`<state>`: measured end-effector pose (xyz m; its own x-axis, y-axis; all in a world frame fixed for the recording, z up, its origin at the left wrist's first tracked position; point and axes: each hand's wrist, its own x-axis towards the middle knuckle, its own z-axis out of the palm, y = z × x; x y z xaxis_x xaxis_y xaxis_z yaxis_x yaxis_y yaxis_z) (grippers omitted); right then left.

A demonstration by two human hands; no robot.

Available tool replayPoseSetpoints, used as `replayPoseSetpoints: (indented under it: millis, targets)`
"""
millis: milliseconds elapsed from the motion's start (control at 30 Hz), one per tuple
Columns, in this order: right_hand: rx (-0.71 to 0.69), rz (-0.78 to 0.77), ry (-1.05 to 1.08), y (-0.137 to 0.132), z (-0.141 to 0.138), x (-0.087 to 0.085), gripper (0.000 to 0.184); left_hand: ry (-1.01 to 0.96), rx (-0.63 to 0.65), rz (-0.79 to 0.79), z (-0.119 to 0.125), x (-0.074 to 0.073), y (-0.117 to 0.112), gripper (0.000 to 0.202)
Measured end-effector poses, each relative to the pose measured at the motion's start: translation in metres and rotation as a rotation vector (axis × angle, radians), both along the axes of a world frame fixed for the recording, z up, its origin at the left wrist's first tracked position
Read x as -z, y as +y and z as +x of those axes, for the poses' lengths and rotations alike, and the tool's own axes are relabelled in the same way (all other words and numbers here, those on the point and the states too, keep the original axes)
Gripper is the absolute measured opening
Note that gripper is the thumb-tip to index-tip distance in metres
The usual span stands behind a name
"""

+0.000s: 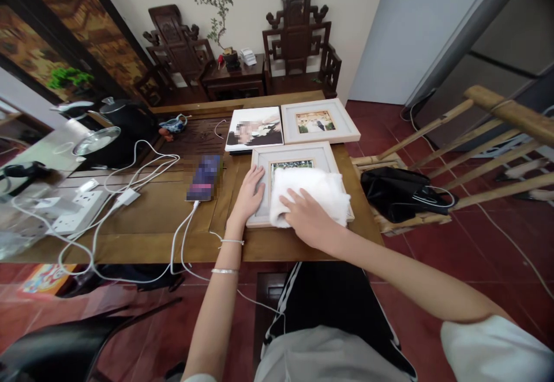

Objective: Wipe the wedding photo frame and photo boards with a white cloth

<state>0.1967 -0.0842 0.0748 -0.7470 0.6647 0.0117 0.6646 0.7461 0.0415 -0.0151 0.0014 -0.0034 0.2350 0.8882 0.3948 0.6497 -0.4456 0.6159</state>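
Note:
A picture frame (pixel 259 163) with a pale wood border and a light grey mat lies flat near the table's front edge. My left hand (pixel 250 194) rests on its left border, fingers stretched out and thumb on the mat. Bunched over most of the photo is a white cloth (pixel 318 188), fluffy like a small towel. My right hand (pixel 307 217) presses down on this cloth and grips its folded left part. Only the top strip of the photo shows; the cloth hides the rest.
Behind lie a second frame (pixel 341 119) and a photo panel (pixel 255 128). Left of the frame, a phone (pixel 204 179) is plugged into a white cable. Power strips (pixel 80 212), tangled cables and a dark kettle (pixel 125 119) sit further left. A bamboo chair (pixel 385 223) holds a black bag (pixel 400 191).

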Motion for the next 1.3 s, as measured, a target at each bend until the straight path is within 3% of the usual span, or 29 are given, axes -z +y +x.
replayPoseSetpoints:
  millis: [167,267,400,633,767,867,1033,1167,1300]
  targets:
    - [0.344,0.001,-0.079,-0.020,0.048,-0.010,0.034,0.013,0.007,-0.006,0.002,-0.002,-0.002,0.043]
    - [0.383,0.018,-0.104,-0.015,0.071,-0.013,0.038,0.030,0.009,0.002,0.002,-0.003,-0.002,0.043]
    - [0.405,0.054,-0.094,0.021,0.086,-0.008,0.043,0.039,0.010,0.006,0.003,-0.002,-0.001,0.043]
    - [0.415,0.124,0.007,0.103,0.078,0.003,0.052,0.020,0.005,-0.008,0.002,-0.001,0.000,0.042]
    - [0.311,0.177,0.076,0.121,0.057,0.008,0.063,0.012,0.008,-0.009,0.002,-0.001,0.000,0.042]
    - [0.230,0.131,0.051,0.125,0.043,0.014,0.067,0.008,0.008,-0.016,0.001,-0.001,0.000,0.042]
    - [0.207,0.050,-0.030,0.108,0.034,0.017,0.060,0.005,0.005,-0.013,0.002,-0.003,-0.002,0.041]
    - [0.177,-0.067,-0.030,0.060,0.037,0.004,0.059,0.009,-0.005,-0.001,0.004,-0.004,-0.003,0.042]
    - [0.084,-0.209,-0.029,0.004,0.046,-0.022,0.063,0.013,-0.005,0.001,0.005,-0.004,-0.004,0.042]
